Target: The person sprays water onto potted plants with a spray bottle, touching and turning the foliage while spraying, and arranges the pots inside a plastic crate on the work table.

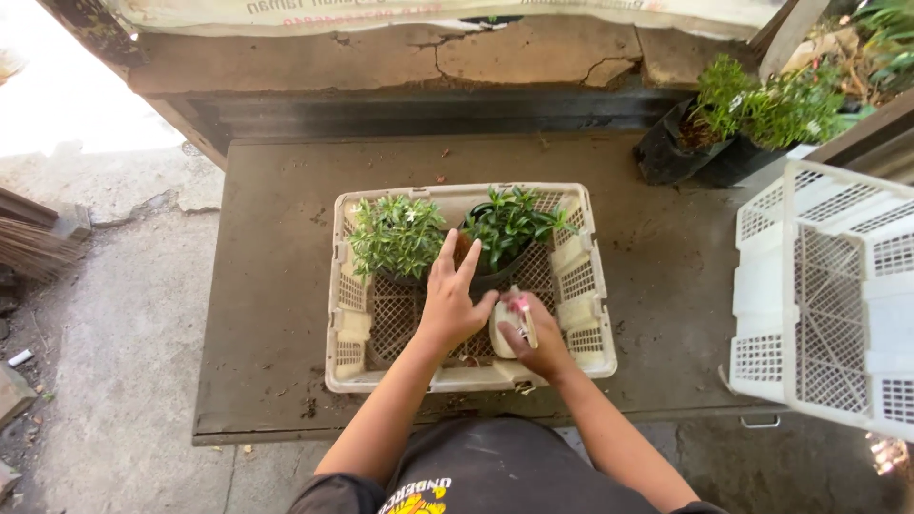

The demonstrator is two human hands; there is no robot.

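A cream plastic crate [347, 328] sits on a dark low table [276, 286]. Two small potted plants stand in its far half: a light green one [395, 233] on the left and a darker one [509, 224] on the right in a black pot. My left hand [449, 300] is spread flat, fingers apart, over the crate's middle, its fingertips at the darker plant's pot. My right hand [538, 343] grips a small white spray bottle [506, 328] with a pink nozzle, inside the crate's near right part.
A white lattice crate [828, 295] stands on its side at the table's right end. Two more plants in black bags [733, 124] sit at the back right. A cracked concrete ledge [428, 57] runs behind the table, and a broom [33, 243] lies on the floor at left.
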